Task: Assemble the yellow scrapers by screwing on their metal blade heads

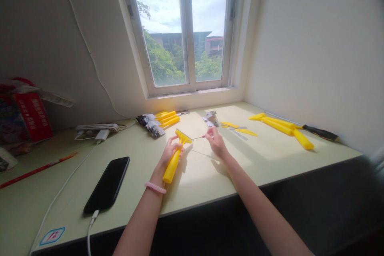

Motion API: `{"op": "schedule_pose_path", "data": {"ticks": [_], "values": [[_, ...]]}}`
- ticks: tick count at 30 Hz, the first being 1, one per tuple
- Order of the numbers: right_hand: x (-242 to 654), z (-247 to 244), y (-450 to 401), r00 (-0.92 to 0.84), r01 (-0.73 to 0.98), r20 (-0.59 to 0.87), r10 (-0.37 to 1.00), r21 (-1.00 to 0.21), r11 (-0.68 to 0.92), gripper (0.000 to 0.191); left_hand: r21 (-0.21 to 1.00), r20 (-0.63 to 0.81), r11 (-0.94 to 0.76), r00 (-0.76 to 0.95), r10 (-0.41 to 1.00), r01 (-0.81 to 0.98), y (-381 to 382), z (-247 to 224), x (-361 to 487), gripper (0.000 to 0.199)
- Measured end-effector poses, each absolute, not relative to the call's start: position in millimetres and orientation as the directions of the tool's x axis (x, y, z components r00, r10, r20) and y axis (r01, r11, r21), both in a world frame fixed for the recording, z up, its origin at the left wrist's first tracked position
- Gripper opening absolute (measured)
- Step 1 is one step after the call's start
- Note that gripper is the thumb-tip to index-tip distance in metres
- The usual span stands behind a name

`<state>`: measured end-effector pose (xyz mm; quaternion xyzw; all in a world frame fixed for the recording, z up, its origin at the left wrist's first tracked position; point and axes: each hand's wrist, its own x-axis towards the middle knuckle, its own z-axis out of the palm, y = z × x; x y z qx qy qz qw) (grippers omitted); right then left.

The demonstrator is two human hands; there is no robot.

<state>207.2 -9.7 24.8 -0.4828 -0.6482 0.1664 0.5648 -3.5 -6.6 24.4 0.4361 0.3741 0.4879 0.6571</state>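
Note:
My left hand is wrapped round a yellow scraper, whose wide head points away from me and whose handle slants back toward my wrist. Between the fingertips of my right hand is a thin screwdriver; its shaft reaches left to the scraper's head. Whether the tip touches a screw is too small to tell. Right of my right hand lie flat yellow pieces and thin grey strips. Several yellow-handled scrapers with dark and white packaging lie behind my left hand.
More yellow handles and a black-handled tool lie at the right. Crumpled packaging sits near the window. On the left are a phone with its cable, a power strip and a red pencil. The table's front edge runs below my forearms.

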Motion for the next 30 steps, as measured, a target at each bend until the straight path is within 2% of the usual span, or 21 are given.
{"op": "schedule_pose_path", "data": {"ticks": [13,22,30], "values": [[208.8,22.5,-8.1,0.155,0.459,0.606,0.781,-0.744,0.486,0.021,0.926,-0.034,0.122,0.244,0.969,-0.357,-2.7,20.7,-3.4,0.053],[206.8,24.5,-10.5,0.087,0.425,0.589,0.803,-0.751,0.505,0.017,0.906,-0.034,0.119,0.210,0.977,-0.407,-3.7,23.7,-1.4,0.050],[209.9,22.4,-3.6,0.179,0.392,0.561,0.808,-0.794,0.464,0.024,0.914,-0.041,0.118,0.203,0.978,-0.388,-0.5,19.6,-2.0,0.052]]}}
